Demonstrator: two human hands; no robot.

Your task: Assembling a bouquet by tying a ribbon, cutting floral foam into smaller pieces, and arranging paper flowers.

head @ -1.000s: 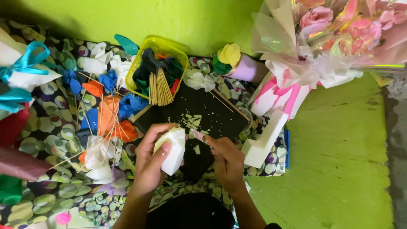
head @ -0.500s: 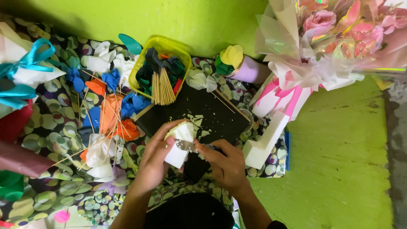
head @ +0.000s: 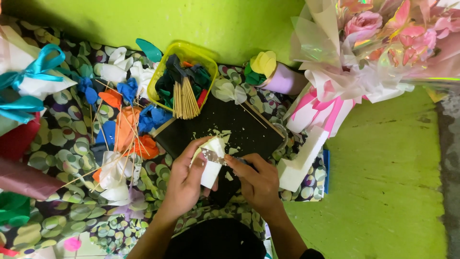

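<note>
Two hands on one white foam block [head: 211, 165] over black board [head: 225, 132]. Left hand [head: 184, 184] wraps block; right hand [head: 258, 184] grips blade [head: 214, 156] pressed across its top. I judge slip risk: blade skids off crumbly foam toward left fingers [head: 199, 165] just beside cut.

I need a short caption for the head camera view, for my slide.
Left hand holds a white foam block while the right hand cuts it with a blade over a black board.
</note>
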